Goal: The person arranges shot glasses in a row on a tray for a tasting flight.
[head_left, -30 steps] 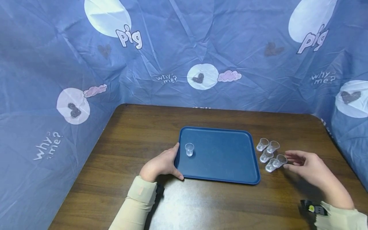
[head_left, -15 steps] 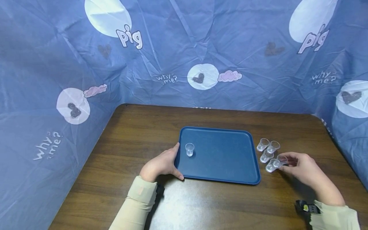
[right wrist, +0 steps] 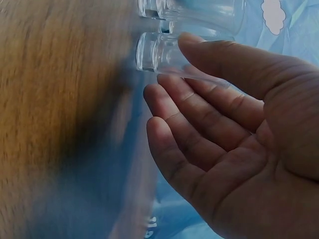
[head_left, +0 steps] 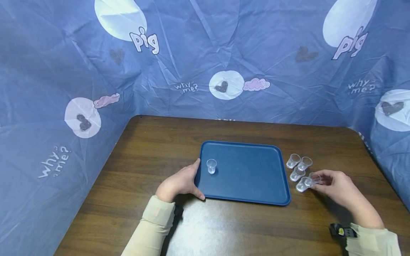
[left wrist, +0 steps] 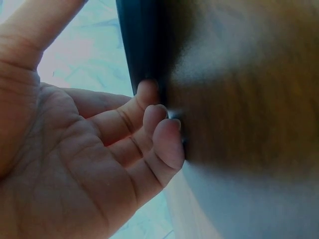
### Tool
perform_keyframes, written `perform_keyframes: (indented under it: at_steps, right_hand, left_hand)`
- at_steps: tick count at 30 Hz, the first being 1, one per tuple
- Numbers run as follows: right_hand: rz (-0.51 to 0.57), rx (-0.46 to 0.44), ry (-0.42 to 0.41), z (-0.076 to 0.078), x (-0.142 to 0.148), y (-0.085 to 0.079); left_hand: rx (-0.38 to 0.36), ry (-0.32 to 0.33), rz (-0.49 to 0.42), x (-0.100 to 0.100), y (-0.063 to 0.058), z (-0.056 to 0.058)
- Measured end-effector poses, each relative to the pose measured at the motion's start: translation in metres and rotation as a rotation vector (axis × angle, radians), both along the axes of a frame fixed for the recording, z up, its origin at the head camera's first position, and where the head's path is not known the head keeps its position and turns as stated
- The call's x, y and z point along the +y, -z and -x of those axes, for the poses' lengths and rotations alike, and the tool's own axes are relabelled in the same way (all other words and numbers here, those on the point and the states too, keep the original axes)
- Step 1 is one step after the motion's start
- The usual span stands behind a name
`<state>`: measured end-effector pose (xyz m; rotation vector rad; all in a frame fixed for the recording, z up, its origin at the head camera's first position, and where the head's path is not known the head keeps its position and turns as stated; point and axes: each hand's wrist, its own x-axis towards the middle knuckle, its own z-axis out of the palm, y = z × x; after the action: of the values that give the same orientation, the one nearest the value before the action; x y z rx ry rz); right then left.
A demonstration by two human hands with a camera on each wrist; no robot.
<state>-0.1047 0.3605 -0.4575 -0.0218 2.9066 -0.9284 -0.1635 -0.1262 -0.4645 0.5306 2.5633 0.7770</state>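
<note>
A blue tray [head_left: 246,174] lies on the table. My left hand [head_left: 179,181] holds its front-left corner, thumb along the front edge and fingers on the left side; the fingers [left wrist: 167,142] are bent in the left wrist view. One clear shot glass [head_left: 211,166] stands upright on the tray's left part. Right of the tray, my right hand [head_left: 336,185] pinches another shot glass [right wrist: 169,55] between thumb and fingers. That glass looks upright, its base at or near the table. Other shot glasses [head_left: 298,173] stand clustered just left of this hand.
The brown wooden table [head_left: 153,142] carries everything. A blue printed cloth [head_left: 179,64] hangs behind and along both sides. A dark strap device [head_left: 342,230] sits at the right wrist.
My right hand has moved a little left and its fingers have closed around the nearest shot glass. The left hand and the tray have stayed put.
</note>
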Motion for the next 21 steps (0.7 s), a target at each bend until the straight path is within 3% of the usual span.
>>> perform_keyframes:
  at_steps: [11, 21]
  right_hand:
    - [0.011, 0.091, 0.015, -0.004, 0.008, 0.004]
    - [-0.041, 0.242, 0.082, -0.010, 0.007, -0.012]
  left_hand:
    - [0.010, 0.006, -0.004, 0.000, 0.003, 0.001]
    - [-0.010, -0.008, 0.009, 0.000, 0.003, 0.002]
